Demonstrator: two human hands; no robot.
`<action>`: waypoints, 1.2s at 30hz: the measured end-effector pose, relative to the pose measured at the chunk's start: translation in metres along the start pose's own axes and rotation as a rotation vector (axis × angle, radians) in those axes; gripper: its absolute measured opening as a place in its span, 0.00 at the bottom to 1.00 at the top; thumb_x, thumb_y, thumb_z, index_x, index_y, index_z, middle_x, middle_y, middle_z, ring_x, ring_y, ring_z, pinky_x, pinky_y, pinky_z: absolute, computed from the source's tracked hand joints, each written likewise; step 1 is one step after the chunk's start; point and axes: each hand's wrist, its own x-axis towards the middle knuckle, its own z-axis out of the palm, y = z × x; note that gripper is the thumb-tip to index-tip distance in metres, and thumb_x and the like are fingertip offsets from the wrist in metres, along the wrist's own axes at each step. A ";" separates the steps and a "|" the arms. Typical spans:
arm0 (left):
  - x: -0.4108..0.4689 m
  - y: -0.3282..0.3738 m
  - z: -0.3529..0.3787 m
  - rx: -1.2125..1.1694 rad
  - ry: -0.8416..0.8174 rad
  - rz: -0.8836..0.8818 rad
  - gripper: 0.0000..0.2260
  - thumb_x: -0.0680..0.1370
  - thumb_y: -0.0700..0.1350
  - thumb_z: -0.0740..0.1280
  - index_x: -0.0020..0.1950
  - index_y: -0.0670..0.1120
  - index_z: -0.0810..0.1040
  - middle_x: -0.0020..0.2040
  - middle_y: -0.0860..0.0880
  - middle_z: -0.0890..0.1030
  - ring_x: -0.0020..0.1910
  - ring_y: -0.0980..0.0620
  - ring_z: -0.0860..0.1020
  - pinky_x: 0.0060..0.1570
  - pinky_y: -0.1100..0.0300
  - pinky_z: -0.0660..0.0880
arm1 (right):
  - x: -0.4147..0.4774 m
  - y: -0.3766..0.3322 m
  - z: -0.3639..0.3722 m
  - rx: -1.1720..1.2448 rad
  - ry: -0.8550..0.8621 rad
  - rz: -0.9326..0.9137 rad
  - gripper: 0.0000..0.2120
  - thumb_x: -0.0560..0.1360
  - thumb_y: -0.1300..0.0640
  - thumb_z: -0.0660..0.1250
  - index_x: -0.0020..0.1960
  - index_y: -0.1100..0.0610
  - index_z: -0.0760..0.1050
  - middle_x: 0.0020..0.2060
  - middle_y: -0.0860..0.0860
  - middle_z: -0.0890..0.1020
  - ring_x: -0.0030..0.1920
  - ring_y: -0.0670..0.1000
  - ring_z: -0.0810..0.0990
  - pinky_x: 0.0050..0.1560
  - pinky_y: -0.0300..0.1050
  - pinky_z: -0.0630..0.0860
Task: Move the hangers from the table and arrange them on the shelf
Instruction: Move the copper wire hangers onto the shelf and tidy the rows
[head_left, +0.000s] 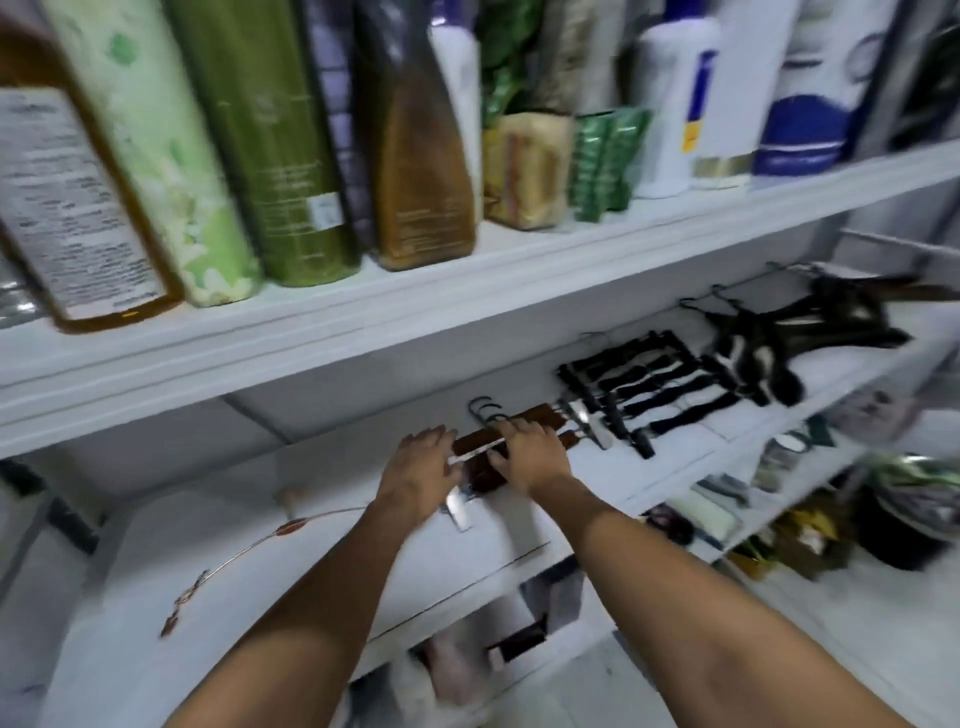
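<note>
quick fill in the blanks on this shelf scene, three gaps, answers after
1. The left hand and the right hand both touch a bundle of ____ wooden hangers.
2. The black hangers lie to the ____ of that bundle, on the same shelf.
3. The bottles stand on the upper shelf, ____ the hangers.

Missing words: brown; right; above
</note>
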 end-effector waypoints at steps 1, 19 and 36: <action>0.007 0.022 0.000 -0.016 0.003 0.030 0.22 0.79 0.51 0.59 0.72 0.49 0.64 0.71 0.47 0.69 0.67 0.47 0.68 0.68 0.57 0.62 | -0.005 0.023 -0.011 -0.005 0.012 0.044 0.23 0.78 0.46 0.58 0.71 0.53 0.65 0.66 0.55 0.72 0.66 0.57 0.70 0.65 0.50 0.64; 0.084 0.541 0.026 -0.004 -0.073 0.713 0.22 0.80 0.54 0.56 0.72 0.46 0.64 0.73 0.47 0.65 0.68 0.46 0.68 0.67 0.52 0.66 | -0.262 0.426 -0.178 -0.118 0.222 0.764 0.21 0.79 0.47 0.56 0.69 0.55 0.67 0.63 0.56 0.74 0.63 0.58 0.71 0.64 0.52 0.65; -0.050 0.903 0.102 -0.031 -0.228 1.476 0.21 0.81 0.53 0.55 0.72 0.48 0.63 0.70 0.48 0.68 0.67 0.47 0.68 0.65 0.53 0.66 | -0.585 0.574 -0.196 -0.166 0.335 1.549 0.21 0.78 0.50 0.57 0.71 0.52 0.65 0.64 0.54 0.73 0.64 0.55 0.70 0.64 0.50 0.62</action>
